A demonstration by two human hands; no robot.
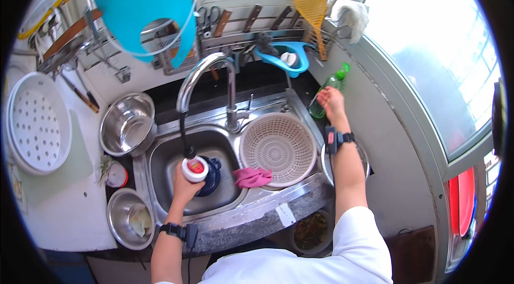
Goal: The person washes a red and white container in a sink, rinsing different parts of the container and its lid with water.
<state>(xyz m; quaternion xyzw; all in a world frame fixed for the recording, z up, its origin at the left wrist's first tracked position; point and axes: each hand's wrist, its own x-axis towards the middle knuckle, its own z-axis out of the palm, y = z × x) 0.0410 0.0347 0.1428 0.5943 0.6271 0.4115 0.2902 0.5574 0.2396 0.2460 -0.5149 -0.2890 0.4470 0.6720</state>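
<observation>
My left hand (pixel 184 185) is closed around a white round piece with a red label (pixel 194 167), at the lower end of the black hose (pixel 187 134) hanging from the chrome faucet (pixel 209 64). Beneath it, in the left steel sink basin (pixel 160 171), lies a dark blue round object (pixel 213 177), partly hidden. My right hand (pixel 333 103) reaches to a green dish soap bottle (pixel 317 108) with a pump top, behind the basin's right side. Its fingers are partly curled in front of the bottle; whether they touch it I cannot tell.
A beige colander (pixel 278 147) fills the right basin, with a pink cloth (pixel 252 177) over its edge. Steel bowls (pixel 128 123) stand left of the sink. A blue caddy (pixel 292 56) sits behind, below a knife rack (pixel 251 19). A turquoise basin (pixel 144 0) hangs upper left.
</observation>
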